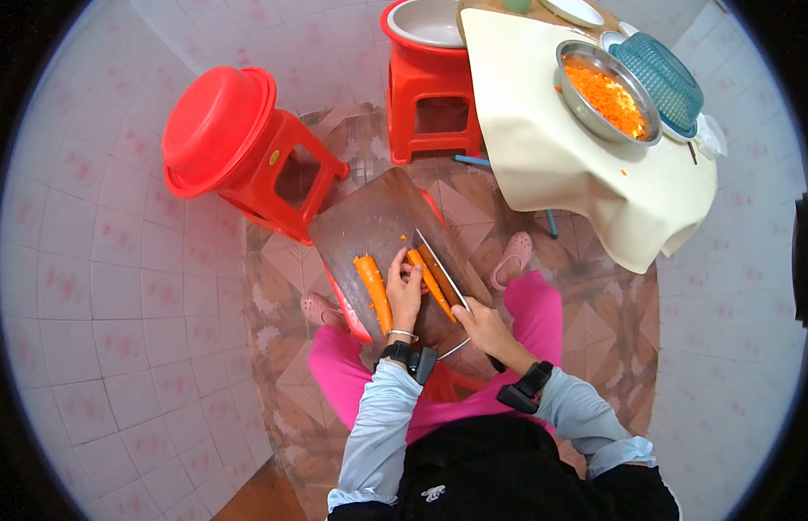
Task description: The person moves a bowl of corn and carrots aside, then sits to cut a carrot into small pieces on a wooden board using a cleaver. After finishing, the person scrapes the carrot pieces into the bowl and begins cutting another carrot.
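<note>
A dark wooden cutting board [352, 227] lies low between my knees. My left hand [406, 293] is on it, fingers bent, with the fingertips holding a long piece of carrot [432, 285]. My right hand [484, 326] is closed around the handle of a kitchen knife [440, 266]. Its blade lies along the right side of that carrot piece, pointing away from me; the handle is mostly hidden by my hand. Left of my left hand lie orange carrot strips [373, 292], side by side. Small carrot bits are scattered on the board.
A steel bowl of chopped carrot [608, 100] stands on the cloth-covered table [530, 113] at upper right, beside a teal basket [665, 78]. A red stool with an upturned red basin [217, 126] is at left. Another red stool [432, 95] bears a white basin [426, 22].
</note>
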{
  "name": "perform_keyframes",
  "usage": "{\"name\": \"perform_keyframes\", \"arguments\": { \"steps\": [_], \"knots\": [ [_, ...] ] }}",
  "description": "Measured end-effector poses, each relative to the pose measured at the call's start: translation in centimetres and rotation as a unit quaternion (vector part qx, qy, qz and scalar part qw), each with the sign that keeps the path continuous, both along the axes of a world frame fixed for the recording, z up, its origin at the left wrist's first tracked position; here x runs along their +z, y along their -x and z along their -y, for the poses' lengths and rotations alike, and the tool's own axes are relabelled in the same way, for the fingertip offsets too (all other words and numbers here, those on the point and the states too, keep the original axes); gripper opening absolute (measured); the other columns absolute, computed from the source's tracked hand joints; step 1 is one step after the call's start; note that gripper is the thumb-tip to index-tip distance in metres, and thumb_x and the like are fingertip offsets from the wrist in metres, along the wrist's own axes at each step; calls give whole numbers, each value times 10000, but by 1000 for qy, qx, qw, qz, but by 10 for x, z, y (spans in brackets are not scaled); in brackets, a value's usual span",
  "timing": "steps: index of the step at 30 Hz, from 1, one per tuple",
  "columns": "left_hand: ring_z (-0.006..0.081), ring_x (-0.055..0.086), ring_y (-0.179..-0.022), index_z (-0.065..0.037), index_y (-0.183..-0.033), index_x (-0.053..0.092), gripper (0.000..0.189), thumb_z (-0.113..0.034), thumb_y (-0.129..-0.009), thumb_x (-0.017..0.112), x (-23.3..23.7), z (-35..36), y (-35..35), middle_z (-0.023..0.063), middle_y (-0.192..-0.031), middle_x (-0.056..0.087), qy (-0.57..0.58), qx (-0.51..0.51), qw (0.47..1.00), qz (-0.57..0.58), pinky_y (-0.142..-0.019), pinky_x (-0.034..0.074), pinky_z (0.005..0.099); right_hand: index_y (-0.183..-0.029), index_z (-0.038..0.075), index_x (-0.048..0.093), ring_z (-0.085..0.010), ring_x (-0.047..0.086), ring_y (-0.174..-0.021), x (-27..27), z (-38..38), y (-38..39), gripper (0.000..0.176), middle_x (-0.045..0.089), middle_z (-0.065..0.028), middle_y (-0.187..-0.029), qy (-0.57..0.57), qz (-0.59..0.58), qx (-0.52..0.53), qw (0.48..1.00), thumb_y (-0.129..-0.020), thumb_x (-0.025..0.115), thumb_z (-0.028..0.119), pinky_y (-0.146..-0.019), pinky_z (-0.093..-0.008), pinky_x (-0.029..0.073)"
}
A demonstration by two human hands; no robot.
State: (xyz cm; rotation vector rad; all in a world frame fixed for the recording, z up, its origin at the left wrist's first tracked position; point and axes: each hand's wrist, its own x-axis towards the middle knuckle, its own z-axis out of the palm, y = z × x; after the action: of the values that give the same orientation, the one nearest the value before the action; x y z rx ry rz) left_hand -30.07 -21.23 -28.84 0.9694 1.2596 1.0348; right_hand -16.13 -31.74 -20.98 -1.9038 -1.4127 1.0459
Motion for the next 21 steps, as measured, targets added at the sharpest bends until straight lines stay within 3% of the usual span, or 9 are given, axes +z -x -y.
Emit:
{"name": "perform_keyframes", "arguments": {
  "steps": [1,2,4,7,21],
  "knots": [
    [87,577,-644,-69,-1305,446,413,-93,-912,574,-2,-2,2,25,-933,519,-4,-32,999,-21,-526,532,222,-1097,30,544,-478,604,-799,14,-3,-3,395,625,-277,-791,76,-11,23,997,-972,396,374,-698,-549,453],
    [87,577,-644,-69,-1305,446,413,-93,-912,574,-4,-2,2,25,-933,519,-2,-32,999,-19,-526,532,222,-1097,30,544,-478,604,-799,19,-4,-5,395,625,-277,-791,77,-9,23,997,-972,396,374,-698,-549,453],
    [83,574,-634,-71,-1291,456,397,-88,-911,572,-6,-2,2,20,-920,515,10,-30,999,11,-521,531,222,-1002,35,526,-481,597,-690,28,-4,-7,324,610,-268,-697,20,58,20,998,-963,428,342,-614,-564,447],
    [82,572,-623,-66,-1280,460,387,-88,-911,572,-5,-2,1,17,-909,511,12,-26,1000,6,-520,531,221,-963,36,497,-481,590,-652,46,-10,-6,287,598,-279,-671,2,82,22,996,-958,446,318,-576,-573,444],
    [96,574,-628,-54,-1231,465,365,-45,-885,579,-12,-4,-2,30,-891,500,-48,-18,996,-75,-492,524,224,-979,16,491,-489,592,-663,52,-13,-12,304,597,-293,-679,48,116,77,989,-953,465,318,-578,-578,456]
  ]
}}
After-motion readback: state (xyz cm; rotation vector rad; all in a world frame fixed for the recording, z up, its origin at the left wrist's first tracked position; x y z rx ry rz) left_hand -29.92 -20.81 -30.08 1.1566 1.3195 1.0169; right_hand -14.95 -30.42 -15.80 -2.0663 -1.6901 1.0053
